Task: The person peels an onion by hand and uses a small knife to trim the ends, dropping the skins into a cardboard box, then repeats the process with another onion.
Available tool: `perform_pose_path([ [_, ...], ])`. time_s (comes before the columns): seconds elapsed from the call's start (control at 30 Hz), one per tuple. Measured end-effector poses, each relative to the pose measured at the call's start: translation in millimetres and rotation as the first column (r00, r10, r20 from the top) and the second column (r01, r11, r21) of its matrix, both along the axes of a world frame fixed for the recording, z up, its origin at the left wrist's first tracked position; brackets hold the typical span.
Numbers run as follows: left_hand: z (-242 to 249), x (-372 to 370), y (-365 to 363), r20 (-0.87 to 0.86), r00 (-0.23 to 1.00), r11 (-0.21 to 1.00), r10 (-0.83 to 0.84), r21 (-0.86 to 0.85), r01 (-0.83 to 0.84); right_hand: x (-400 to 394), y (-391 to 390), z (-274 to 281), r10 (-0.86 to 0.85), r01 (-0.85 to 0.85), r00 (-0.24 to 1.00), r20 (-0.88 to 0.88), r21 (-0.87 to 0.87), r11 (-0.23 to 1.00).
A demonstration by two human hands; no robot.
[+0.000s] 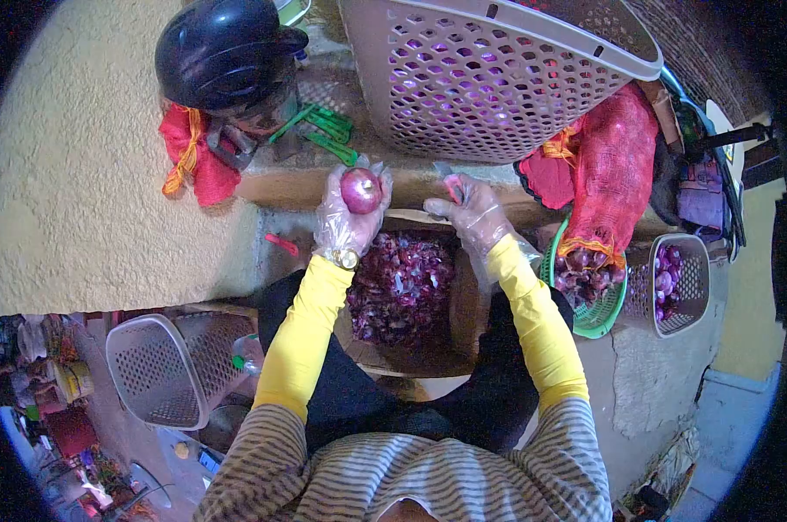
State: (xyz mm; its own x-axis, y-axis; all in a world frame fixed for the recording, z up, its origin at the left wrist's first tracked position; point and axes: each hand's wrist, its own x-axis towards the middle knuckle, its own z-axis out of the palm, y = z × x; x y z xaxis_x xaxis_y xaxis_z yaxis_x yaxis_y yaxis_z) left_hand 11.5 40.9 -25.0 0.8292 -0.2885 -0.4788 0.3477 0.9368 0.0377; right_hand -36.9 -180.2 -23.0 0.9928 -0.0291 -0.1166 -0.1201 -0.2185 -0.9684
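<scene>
My left hand, in a clear plastic glove with a watch at the wrist, is closed around a purple-red onion. My right hand, gloved the same way, grips a small pink-handled tool; its working end cannot be made out. Between my knees, below both hands, stands a cardboard box containing purple onion skins. On the ledge left of my left hand lies a slim pink object.
A large perforated basket holding onions stands ahead. At right, a red mesh sack spills onions into a green basket, beside a smaller basket of onions. A dark helmet and green-handled tools sit ahead-left; another basket is lower left.
</scene>
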Motion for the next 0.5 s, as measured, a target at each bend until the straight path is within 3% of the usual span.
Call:
perform_pose_path([
  [0.13,0.5,-0.7,-3.4,-0.037,0.999,0.998,0.01,0.064,-0.007,-2.8,8.2,0.6,-0.034,0.031,0.999,0.008,0.27,0.962],
  [0.27,-4.4,-6.0,-1.1,-0.036,0.997,0.994,-0.063,0.09,0.066,-5.6,6.0,19.9,0.04,-0.025,0.997,-0.065,0.221,0.975],
  [0.33,-5.1,-5.3,-3.1,-0.098,0.993,0.987,-0.072,0.133,0.085,-2.9,-0.1,6.6,0.061,-0.056,0.992,-0.11,0.043,0.997],
  [0.37,-5.1,-4.6,-3.6,-0.097,0.993,0.987,-0.073,0.133,0.085,-2.0,-2.0,-2.4,0.06,-0.056,0.992,-0.11,0.043,0.997],
  [0.43,-6.8,-2.3,-4.9,-0.139,0.989,0.998,-0.047,0.032,0.052,-1.3,-2.4,-11.1,0.092,-0.093,0.996,-0.014,-0.225,0.97],
  [0.47,-7.6,-0.9,-5.9,-0.138,0.989,0.998,-0.047,0.033,0.052,-1.3,-4.7,-14.7,0.093,-0.093,0.996,-0.013,-0.225,0.97],
  [0.5,-8.0,0.5,-6.9,-0.145,0.988,0.999,-0.051,0.007,0.052,-1.5,-3.2,-9.2,0.099,-0.13,0.986,-0.135,-0.247,0.96],
])
